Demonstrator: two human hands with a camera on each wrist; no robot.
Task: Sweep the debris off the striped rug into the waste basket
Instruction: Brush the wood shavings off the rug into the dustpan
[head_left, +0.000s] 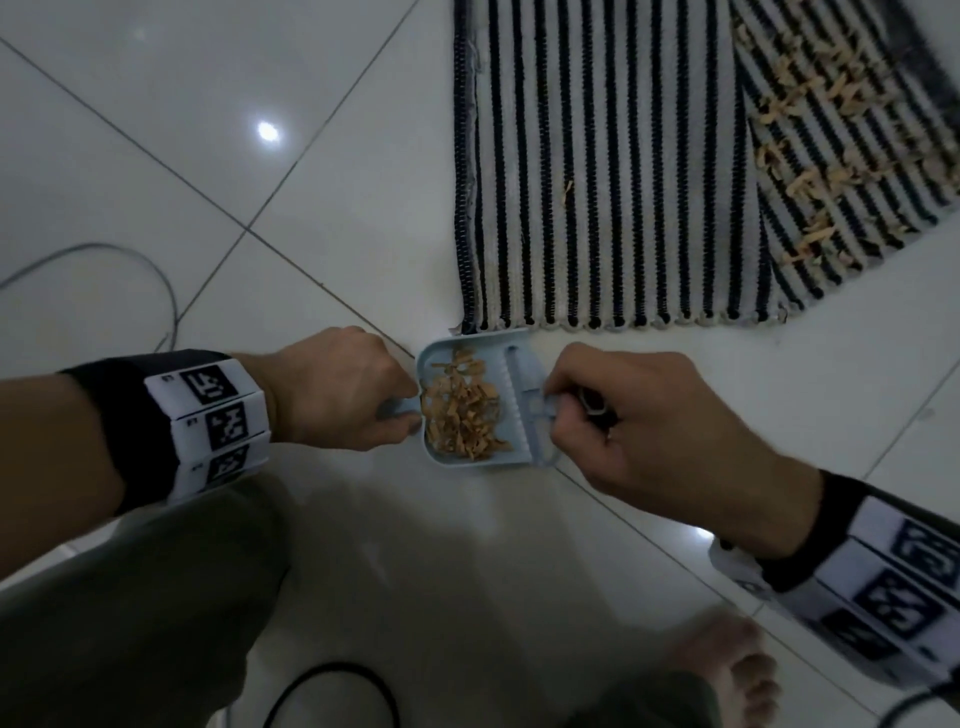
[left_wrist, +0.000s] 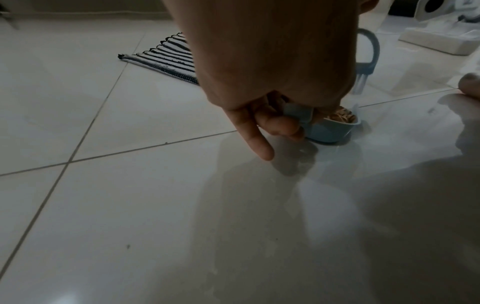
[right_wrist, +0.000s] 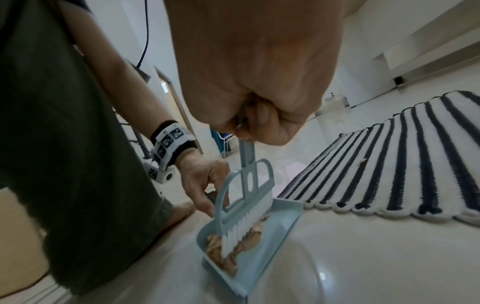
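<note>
Nearest the viewer, a bare foot (head_left: 727, 670) and an olive trouser leg (head_left: 135, 597) rest on a glossy pale tiled floor (head_left: 156, 156) with thin dark grout lines; a black cable (head_left: 332, 691) loops across the tiles here. Just beyond, the left hand (head_left: 337, 389) pinches the short handle of a small light-blue dustpan (head_left: 467, 462) lying flat on the floor. The right hand (head_left: 639, 421) is curled around the handle of a matching blue brush (right_wrist: 244, 197), its white bristles down inside the pan. A heap of tan debris (head_left: 462, 410) fills the pan. The pan's open edge touches the near corner of the striped rug (head_left: 597, 182), white with dark stripes. More tan scraps (head_left: 810, 171) lie scattered on a second striped piece at far right. A grey cable (head_left: 119, 260) curves at left. Past the rug stand pale walls (right_wrist: 389, 30).
</note>
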